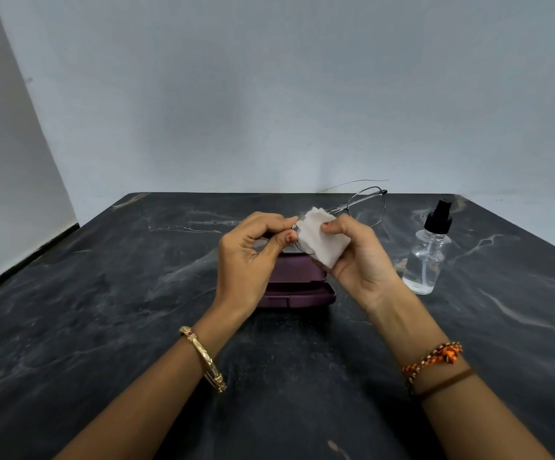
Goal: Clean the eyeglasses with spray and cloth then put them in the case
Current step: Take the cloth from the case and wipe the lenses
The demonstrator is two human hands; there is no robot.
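Observation:
Thin metal-framed eyeglasses are held in the air above the table's middle. My left hand pinches the frame at its left end. My right hand presses a small white cloth over the left lens, thumb on top; that lens is hidden by the cloth. The right lens and one temple arm stick out up and to the right. A dark purple glasses case lies on the table right under my hands, partly hidden by them; I cannot tell how far its lid is open. A clear spray bottle with a black pump top stands to the right.
The table is black marble with pale veins and ends against a grey wall at the back. Its left edge runs close to a side wall. I wear a gold bangle on the left wrist and orange thread bands on the right wrist.

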